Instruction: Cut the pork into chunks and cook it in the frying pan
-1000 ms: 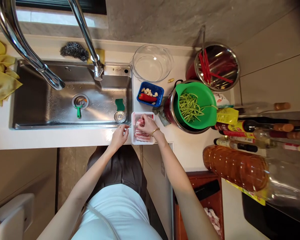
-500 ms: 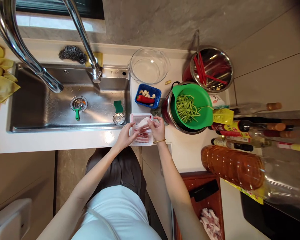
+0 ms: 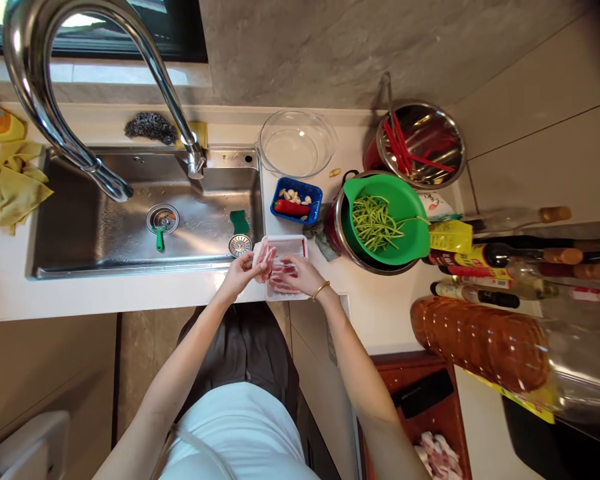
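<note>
A white foam tray (image 3: 294, 244) with raw sliced meat sits on the counter beside the sink. My left hand (image 3: 243, 272) is closed on a strip of pink-and-white meat (image 3: 265, 255), lifted at the tray's left edge. My right hand (image 3: 300, 277), with a gold bracelet on the wrist, lies over the meat left in the tray (image 3: 283, 270), fingers curled down onto it.
The steel sink (image 3: 145, 217) with its tall faucet (image 3: 75, 80) lies to the left. Behind the tray stand a blue tub of garlic and red chilli (image 3: 296, 199), a glass bowl (image 3: 297, 142), a green colander of beans (image 3: 387, 219) and bottles (image 3: 500, 257). A cutting board with cut meat (image 3: 437, 453) is at lower right.
My left hand has taken a meat strip and pulled it to the tray's left edge. My right hand moved down onto the remaining meat.
</note>
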Motion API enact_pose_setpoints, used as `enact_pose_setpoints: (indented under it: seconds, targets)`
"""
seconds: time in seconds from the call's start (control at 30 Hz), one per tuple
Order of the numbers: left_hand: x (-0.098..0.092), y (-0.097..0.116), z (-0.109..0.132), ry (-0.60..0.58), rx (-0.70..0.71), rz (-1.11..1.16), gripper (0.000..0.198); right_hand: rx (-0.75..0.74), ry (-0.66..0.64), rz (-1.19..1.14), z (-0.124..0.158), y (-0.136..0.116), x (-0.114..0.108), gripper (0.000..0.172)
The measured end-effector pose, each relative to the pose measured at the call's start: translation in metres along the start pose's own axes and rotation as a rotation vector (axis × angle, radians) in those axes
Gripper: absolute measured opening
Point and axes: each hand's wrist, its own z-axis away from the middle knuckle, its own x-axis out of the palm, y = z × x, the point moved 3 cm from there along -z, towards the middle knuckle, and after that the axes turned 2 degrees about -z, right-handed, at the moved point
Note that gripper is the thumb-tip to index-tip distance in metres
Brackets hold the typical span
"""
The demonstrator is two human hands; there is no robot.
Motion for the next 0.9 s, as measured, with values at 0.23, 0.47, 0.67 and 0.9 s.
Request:
enact_pose_setpoints:
  seconds: [0.23,0.47,0.67,0.9]
  targets:
    - [-0.003,0.011,0.010,0.032,0.198,-0.128,0.044,0.085,-0.263,0.539,-0.005,0.006,0.027,0.053]
    - [0.004,0.024,0.017,0.030,0.284,-0.348,0.039,0.094,-0.362,0.652,-0.018,0.015,0.031,0.066]
    - [-0.005,0.014,0.015,0.057,0.158,-0.084,0.040,0.068,-0.367,0.683,-0.017,0.013,0.031,0.061]
    - [-0.017,0.005,0.014,0.102,0.113,-0.038,0.038,0.006,-0.272,0.696,-0.011,0.007,0.037,0.049]
